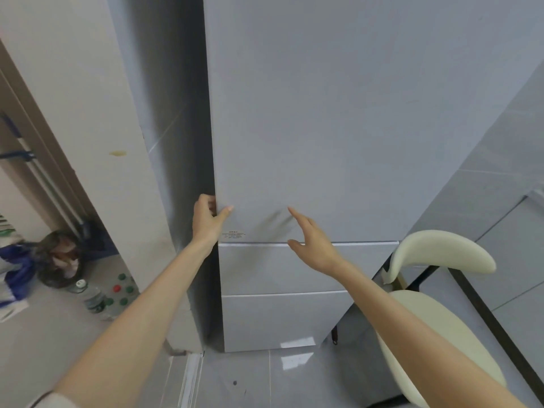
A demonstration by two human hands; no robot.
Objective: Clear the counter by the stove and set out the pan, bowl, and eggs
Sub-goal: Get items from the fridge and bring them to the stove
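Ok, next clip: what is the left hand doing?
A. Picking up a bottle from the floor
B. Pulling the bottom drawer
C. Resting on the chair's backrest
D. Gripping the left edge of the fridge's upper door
D: the left hand curls its fingers round the left edge of the upper fridge door, thumb on the front, while the right hand is open in front of the door.

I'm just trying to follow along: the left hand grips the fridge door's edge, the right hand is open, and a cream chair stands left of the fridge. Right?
Not quite: the cream chair stands to the right of the fridge door, as the head view shows. The left hand does grip the door's edge, and the right hand is open.
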